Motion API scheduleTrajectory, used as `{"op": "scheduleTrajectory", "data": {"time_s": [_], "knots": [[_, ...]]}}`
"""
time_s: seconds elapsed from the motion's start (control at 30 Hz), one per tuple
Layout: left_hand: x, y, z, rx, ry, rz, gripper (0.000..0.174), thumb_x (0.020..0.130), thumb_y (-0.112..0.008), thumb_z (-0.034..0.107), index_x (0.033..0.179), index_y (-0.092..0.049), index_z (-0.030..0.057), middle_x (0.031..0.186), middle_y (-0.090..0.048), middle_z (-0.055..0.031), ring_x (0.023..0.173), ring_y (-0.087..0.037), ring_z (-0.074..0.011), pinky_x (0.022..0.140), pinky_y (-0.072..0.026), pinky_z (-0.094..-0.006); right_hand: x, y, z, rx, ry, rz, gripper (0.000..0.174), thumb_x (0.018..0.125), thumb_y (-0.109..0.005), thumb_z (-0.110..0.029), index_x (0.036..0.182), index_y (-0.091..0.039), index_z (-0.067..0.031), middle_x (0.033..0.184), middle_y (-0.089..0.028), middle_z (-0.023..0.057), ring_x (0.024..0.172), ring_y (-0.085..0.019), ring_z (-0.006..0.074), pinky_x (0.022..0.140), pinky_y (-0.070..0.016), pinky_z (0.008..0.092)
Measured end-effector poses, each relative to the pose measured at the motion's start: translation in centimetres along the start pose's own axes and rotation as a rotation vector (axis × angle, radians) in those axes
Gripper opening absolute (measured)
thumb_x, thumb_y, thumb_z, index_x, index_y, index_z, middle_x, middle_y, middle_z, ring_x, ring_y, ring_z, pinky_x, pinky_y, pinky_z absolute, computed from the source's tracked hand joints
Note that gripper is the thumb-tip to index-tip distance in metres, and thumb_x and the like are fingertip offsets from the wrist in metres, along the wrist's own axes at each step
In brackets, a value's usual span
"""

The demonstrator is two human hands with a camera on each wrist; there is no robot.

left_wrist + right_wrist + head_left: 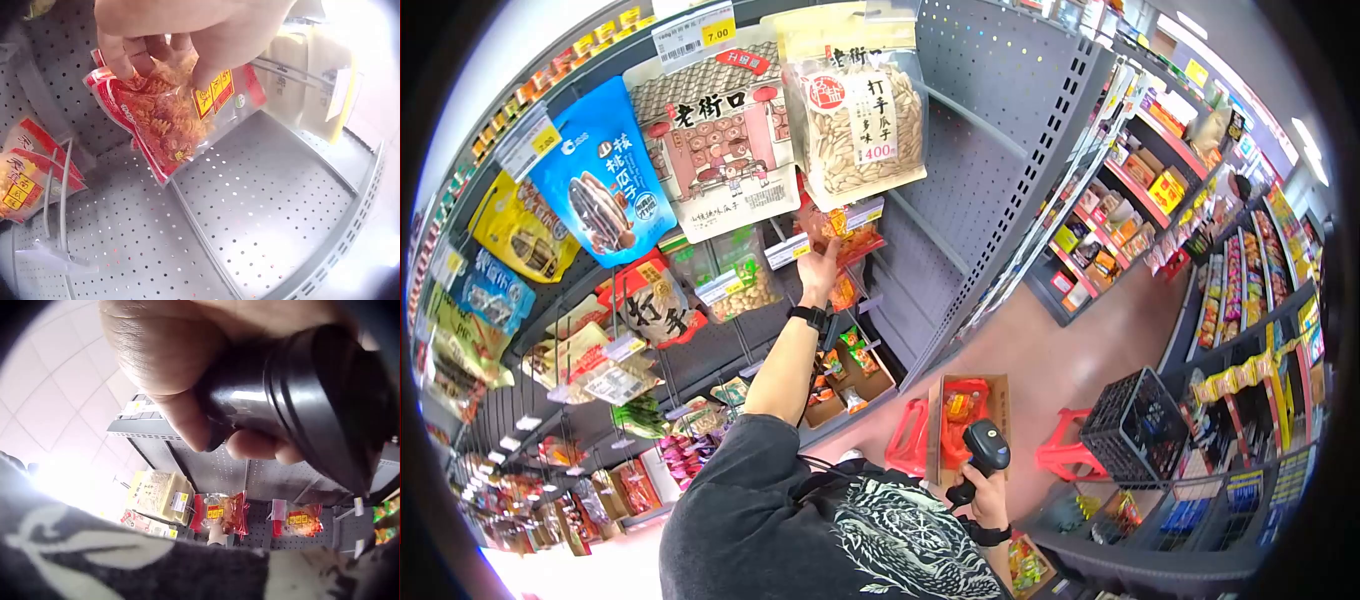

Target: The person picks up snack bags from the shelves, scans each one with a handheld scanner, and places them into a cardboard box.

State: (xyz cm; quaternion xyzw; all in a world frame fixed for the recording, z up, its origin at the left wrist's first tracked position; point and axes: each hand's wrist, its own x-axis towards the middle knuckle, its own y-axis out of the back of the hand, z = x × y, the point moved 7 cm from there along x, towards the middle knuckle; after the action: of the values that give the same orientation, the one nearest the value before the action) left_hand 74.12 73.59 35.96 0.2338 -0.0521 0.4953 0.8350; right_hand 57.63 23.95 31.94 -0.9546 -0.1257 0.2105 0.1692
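Note:
My left hand [818,268] reaches up to the shelf and pinches a red-edged, clear bag of fried snack [169,119]. In the left wrist view its fingers and thumb [187,22] curl over the top of that bag, which hangs tilted in front of a perforated back panel. Low by my body, my right hand [990,497] grips the handle of a black barcode scanner [988,447]. The right wrist view shows the fingers wrapped around the scanner's dark handle [240,390].
Large melon seed bags [865,120] hang above my left hand, beside a blue pouch [605,175]. Another red snack bag [25,178] hangs on a hook. A cardboard box [945,425], red stools [1065,450] and a black crate [1135,425] stand in the aisle.

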Motion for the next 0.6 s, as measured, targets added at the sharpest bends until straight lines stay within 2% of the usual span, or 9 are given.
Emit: {"op": "scheduleTrajectory", "data": {"time_s": [0.03, 0.07, 0.1, 0.17, 0.2, 0.33, 0.37, 0.43, 0.6], "knots": [[-0.5, 0.3, 0.8, -0.069, -0.033, -0.006, 0.041, 0.082, -0.067, 0.04, 0.093, -0.063, 0.0005, 0.082, -0.066, -0.0223, 0.08, -0.065, -0.0362, 0.068, -0.048, -0.0422, -0.5, -1.2, 0.0, -0.02, 0.006, 0.007, 0.022, 0.082, -0.061, 0.002, 0.102, -0.053, 0.0004, 0.074, -0.057, 0.0065, 0.063, -0.057, 0.0167, 0.06, -0.0482, 0.0309], [-1.0, 0.5, 1.1, -0.113, -0.007, -0.032, 0.043, 0.082, -0.068, 0.039, 0.083, -0.062, -0.0031, 0.076, -0.065, -0.0193, 0.072, -0.065, -0.0314, 0.065, -0.0474, -0.0387, -1.0, -2.1, 0.2, -0.041, 0.011, 0.014, 0.022, 0.082, -0.062, 0.002, 0.101, -0.053, 0.0005, 0.073, -0.057, 0.0064, 0.062, -0.057, 0.0165, 0.059, -0.0478, 0.0305], [-1.6, 0.6, 1.4, -0.12, -0.002, -0.054, 0.043, 0.082, -0.068, 0.039, 0.083, -0.062, -0.0031, 0.076, -0.065, -0.0193, 0.072, -0.065, -0.0314, 0.065, -0.0474, -0.0387, -1.3, -2.5, 0.9, -0.04, 0.011, 0.039, 0.022, 0.082, -0.062, 0.002, 0.101, -0.053, 0.0005, 0.073, -0.057, 0.0064, 0.062, -0.057, 0.0165, 0.059, -0.0478, 0.0305], [-2.8, 0.6, 1.9, -0.336, 0.064, -0.146, 0.024, 0.087, -0.066, 0.023, 0.086, -0.051, 0.0032, 0.072, -0.054, -0.002, 0.065, -0.047, -0.0101, 0.061, -0.0405, -0.0271, -1.8, -3.3, 2.0, -0.088, 0.037, 0.048, 0.022, 0.081, -0.063, 0.001, 0.101, -0.054, 0.0004, 0.071, -0.057, 0.0061, 0.061, -0.057, 0.0159, 0.059, -0.0471, 0.0296], [-3.6, 1.1, 2.9, -0.387, 0.052, -0.155, 0.024, 0.088, -0.065, 0.023, 0.087, -0.053, 0.0023, 0.074, -0.053, 0.0004, 0.066, -0.045, -0.0084, 0.06, -0.0391, -0.0259, -2.0, -3.8, 2.1, -0.092, 0.043, 0.068, 0.021, 0.08, -0.063, 0.001, 0.1, -0.054, 0.0002, 0.069, -0.056, 0.0057, 0.061, -0.057, 0.0158, 0.058, -0.0466, 0.0291], [-4.8, 3.4, 6.5, -0.5, 0.024, -0.129, 0.026, 0.086, -0.068, 0.021, 0.093, -0.056, -0.0016, 0.078, -0.058, -0.0024, 0.069, -0.051, -0.0088, 0.063, -0.0425, -0.0263, -2.1, -5.5, 1.3, -0.11, 0.055, 0.122, 0.023, 0.081, -0.063, 0.001, 0.102, -0.054, 0.0005, 0.068, -0.057, 0.0048, 0.06, -0.056, 0.015, 0.059, -0.0469, 0.0285], [-4.7, 3.5, 6.3, -0.504, 0.024, -0.127, 0.026, 0.086, -0.068, 0.021, 0.093, -0.056, -0.0016, 0.078, -0.058, -0.0024, 0.069, -0.051, -0.0088, 0.063, -0.0425, -0.0263, -1.9, -6.1, 1.0, -0.113, 0.061, 0.102, 0.017, 0.08, -0.064, 0.001, 0.096, -0.057, -0.0005, 0.069, -0.058, 0.0035, 0.062, -0.057, 0.0133, 0.059, -0.0462, 0.0269], [-4.7, 3.9, 6.9, -0.417, 0.021, -0.117, 0.034, 0.081, -0.071, 0.025, 0.094, -0.06, -0.0043, 0.082, -0.065, -0.0111, 0.07, -0.06, -0.0169, 0.067, -0.0474, -0.0306, -1.4, -7.1, 0.5, -0.118, 0.07, 0.08, 0.012, 0.08, -0.066, 0.001, 0.09, -0.059, -0.0015, 0.071, -0.059, 0.0022, 0.063, -0.057, 0.0116, 0.06, -0.0456, 0.0252], [-5.6, 5.5, 8.4, -0.312, -0.054, -0.098, 0.042, 0.079, -0.072, 0.023, 0.108, -0.054, -0.0021, 0.085, -0.067, -0.0119, 0.076, -0.065, -0.0189, 0.071, -0.05, -0.0307, 0.0, -8.4, 0.5, -0.238, 0.07, 0.026, 0.013, 0.079, -0.069, -0.001, 0.09, -0.062, -0.0022, 0.072, -0.061, 0.0006, 0.064, -0.057, 0.0102, 0.06, -0.0459, 0.0254]]}}
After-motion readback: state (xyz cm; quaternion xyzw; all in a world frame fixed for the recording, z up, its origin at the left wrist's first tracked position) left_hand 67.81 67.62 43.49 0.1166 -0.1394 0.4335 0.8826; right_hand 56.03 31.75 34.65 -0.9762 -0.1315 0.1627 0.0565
